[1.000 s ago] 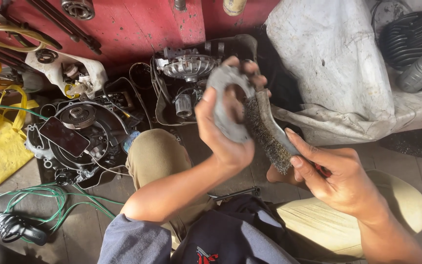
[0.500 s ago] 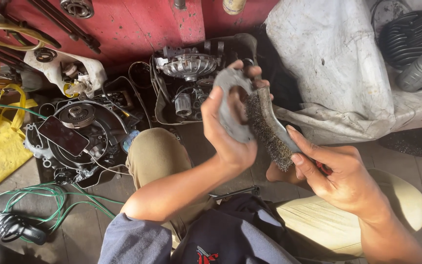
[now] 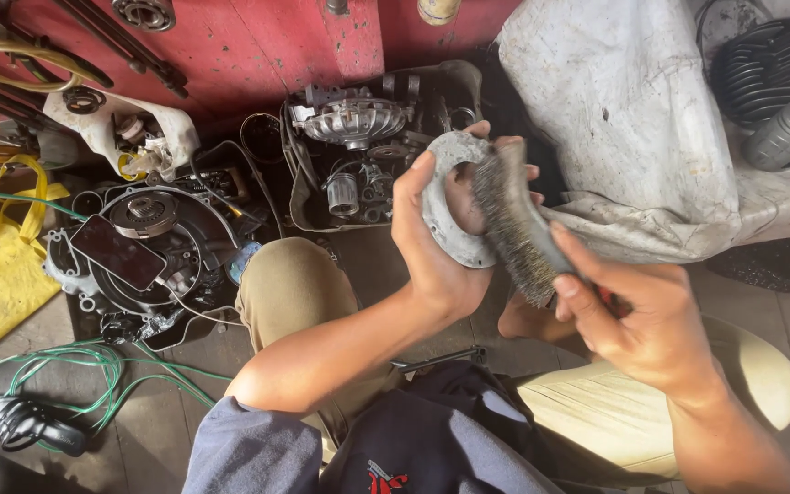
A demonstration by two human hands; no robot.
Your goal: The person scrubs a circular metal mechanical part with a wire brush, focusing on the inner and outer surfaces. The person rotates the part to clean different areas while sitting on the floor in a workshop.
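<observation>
Room around the grey metal ring plate is tight on most sides. Just beyond its far edge sits an open tray of engine parts against the red wall; to the right of the plate a dirty white cloth drapes down and closes off that side. Below the plate lies the person's bent knee in tan trousers, and only the patch of floor between knee and tray stays free. Well to the left of the plate, a dismantled engine cover with a dark phone on it and a loop of green cable crowd the floor.

The left hand holds the plate upright, thumb pressed on its near face and fingers curled over the far rim, so the grip is closed on the plate. The forearm rises from the knee, wrist bent back.

The right hand comes in from the plate's right, fingers wrapped firmly round the handle of a wire brush, thumb laid along the top. The brush slants up and left, its bristles lying against the plate's inner edge by the central hole. The wrist is straight and the forearm runs off toward the lower right corner.
</observation>
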